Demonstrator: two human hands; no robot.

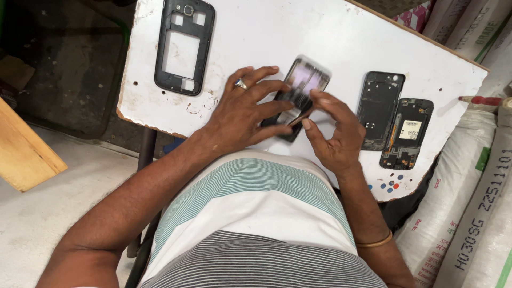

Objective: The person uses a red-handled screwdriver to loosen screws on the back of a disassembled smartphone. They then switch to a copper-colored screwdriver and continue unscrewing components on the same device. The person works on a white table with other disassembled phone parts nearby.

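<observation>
a phone (300, 92) is held over the near middle of a white board (320, 37), tilted, its far end blurred; the glass face shows a purplish glare. it is gripped from both sides.

left hand (242, 114): laid across the phone's left edge, fingers spread and slightly apart, tips pressed on the phone's face and side. a ring (241, 84) is worn on 1 finger. palm faces down, wrist near the board's near edge.

right hand (336, 133): set at the phone's right near corner, fingers curled and close together, thumb and forefinger pinched on the phone's edge. whether a thin part is being lifted there cannot be told. a bangle (375, 242) is seen on the right forearm.

on the board, 3 other parts are laid flat:
- a dark frame (184, 45) with cut-out windows, far left, well apart from the hands.
- a black shell (380, 109), right of the right hand, near it but not touching.
- a circuit-side body (408, 133) with a pale label, just right of the shell, edges touching or nearly so.

coloured dots (392, 184) are marked on the board's near right corner.

white sacks (469, 176) are stacked at right, against the board. a wooden plank (24, 149) is seen at left above a grey floor (48, 213). a striped shirt (256, 224) fills the near centre.
</observation>
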